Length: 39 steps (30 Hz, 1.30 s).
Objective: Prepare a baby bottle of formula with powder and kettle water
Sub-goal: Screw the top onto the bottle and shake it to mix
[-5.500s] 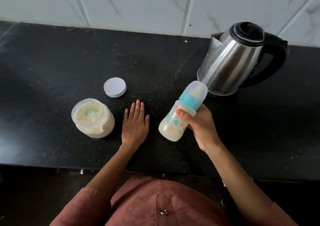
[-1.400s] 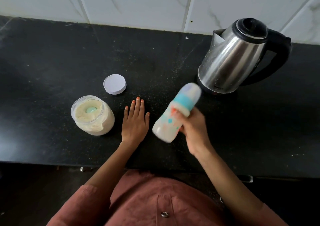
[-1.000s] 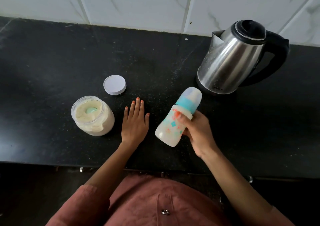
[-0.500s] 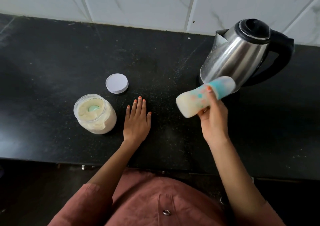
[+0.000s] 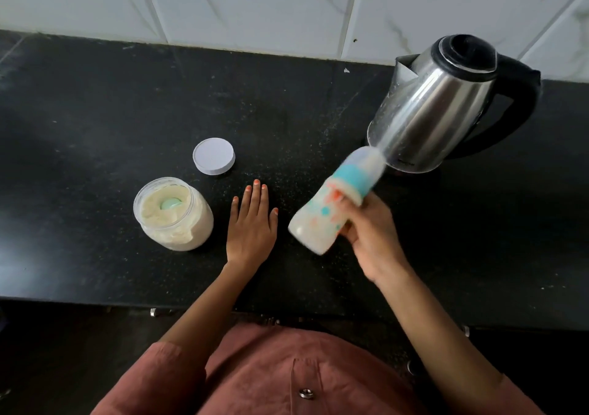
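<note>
- Right hand (image 5: 371, 239): fingers wrapped round the clear baby bottle with teal collar and printed shapes (image 5: 331, 206), held off the black table (image 5: 95, 102), tilted, cap toward 1 o'clock, motion-blurred. Milky white liquid inside.
- Left hand (image 5: 251, 226): flat on table, fingers spread, holding nothing.
- Clear plastic jar (image 5: 173, 214) at 9 o'clock of left hand: open, cream powder, teal scoop (image 5: 169, 204) sunk in it.
- White round lid (image 5: 213, 156) at 1 o'clock of jar, apart.
- Steel kettle with black handle (image 5: 443, 102) at 1 o'clock of bottle, lid shut.
</note>
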Each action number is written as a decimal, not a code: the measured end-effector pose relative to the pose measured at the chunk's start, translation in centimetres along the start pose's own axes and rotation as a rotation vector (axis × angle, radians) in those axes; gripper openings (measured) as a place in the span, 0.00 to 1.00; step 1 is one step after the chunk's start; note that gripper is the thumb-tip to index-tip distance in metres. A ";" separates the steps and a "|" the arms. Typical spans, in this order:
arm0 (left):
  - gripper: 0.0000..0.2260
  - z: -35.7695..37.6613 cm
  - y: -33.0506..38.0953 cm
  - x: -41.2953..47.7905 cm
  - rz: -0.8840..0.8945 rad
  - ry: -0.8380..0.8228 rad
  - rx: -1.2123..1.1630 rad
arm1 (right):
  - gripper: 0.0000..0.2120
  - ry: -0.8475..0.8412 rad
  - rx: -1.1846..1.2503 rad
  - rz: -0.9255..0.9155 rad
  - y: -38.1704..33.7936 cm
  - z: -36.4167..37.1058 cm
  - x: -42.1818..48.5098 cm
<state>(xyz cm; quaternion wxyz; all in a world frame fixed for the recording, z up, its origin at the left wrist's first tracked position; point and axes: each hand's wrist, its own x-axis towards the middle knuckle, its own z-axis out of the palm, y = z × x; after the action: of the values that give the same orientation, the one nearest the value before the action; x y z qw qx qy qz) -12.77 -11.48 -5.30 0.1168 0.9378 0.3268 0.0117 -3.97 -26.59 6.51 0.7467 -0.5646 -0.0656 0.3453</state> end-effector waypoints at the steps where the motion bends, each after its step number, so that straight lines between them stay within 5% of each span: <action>1: 0.24 0.0 0.0 0.0 -0.001 -0.006 -0.008 | 0.21 -0.055 -0.077 0.014 0.2 0.1 -0.4; 7: 0.24 0.0 0.1 -0.1 0.000 0.019 -0.006 | 0.30 0.207 0.210 -0.134 -1.6 -1.2 1.7; 12: 0.24 0.1 0.0 0.0 -0.002 0.000 0.011 | 0.22 -0.004 -0.168 -0.074 0.6 -0.3 0.0; 17: 0.24 0.1 0.1 0.0 -0.002 0.020 0.009 | 0.26 0.206 0.227 -0.099 -1.2 -1.3 1.7; 22: 0.24 0.1 0.0 0.0 -0.003 0.004 0.011 | 0.21 -0.031 -0.101 0.024 0.1 -0.4 0.2; 27: 0.24 0.1 0.1 0.0 -0.001 0.018 0.015 | 0.23 0.183 0.212 -0.082 -2.6 -1.8 2.6; 33: 0.24 0.0 0.0 0.0 -0.006 0.003 -0.009 | 0.23 -0.052 -0.126 -0.027 0.1 -0.7 0.4; 37: 0.24 0.0 0.1 -0.1 -0.001 0.015 0.005 | 0.21 0.172 0.255 -0.011 -1.2 -1.8 2.1; 39: 0.24 0.0 0.1 -0.1 -0.002 0.008 -0.001 | 0.24 0.154 0.257 0.036 -0.7 -1.6 2.0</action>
<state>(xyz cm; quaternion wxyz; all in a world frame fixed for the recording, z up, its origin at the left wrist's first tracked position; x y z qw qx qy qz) -12.80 -11.61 -5.24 0.1157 0.9373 0.3284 0.0154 -1.30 -26.79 5.99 0.8096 -0.4902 0.0469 0.3196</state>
